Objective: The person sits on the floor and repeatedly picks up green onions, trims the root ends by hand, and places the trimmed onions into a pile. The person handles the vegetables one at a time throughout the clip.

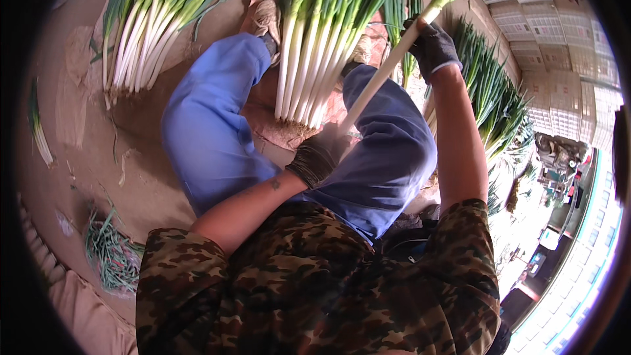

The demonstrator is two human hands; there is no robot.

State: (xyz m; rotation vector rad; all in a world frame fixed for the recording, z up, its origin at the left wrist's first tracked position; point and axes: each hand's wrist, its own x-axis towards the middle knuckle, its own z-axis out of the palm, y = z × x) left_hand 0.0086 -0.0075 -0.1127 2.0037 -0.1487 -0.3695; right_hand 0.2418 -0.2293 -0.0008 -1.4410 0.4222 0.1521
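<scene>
A single long green onion point(377, 79) slants across my lap, its white stalk down and its green leaves up and to the right. My right hand point(434, 47), in a dark glove, grips it just below the leaves. Around its lower end closes my left hand point(319, 157), gloved too and slightly blurred; the root tip is hidden there. Between my feet lies a row of green onions point(313, 59), white stalks and roots towards me, on a reddish sheet point(266, 121).
More green onions lie in a pile point(145, 44) at left and a long row point(485, 93) at right. A single thin onion point(39, 125) and a heap of leaf scraps point(111, 256) are on the floor at far left. Stacked printed cartons point(552, 59) stand at upper right.
</scene>
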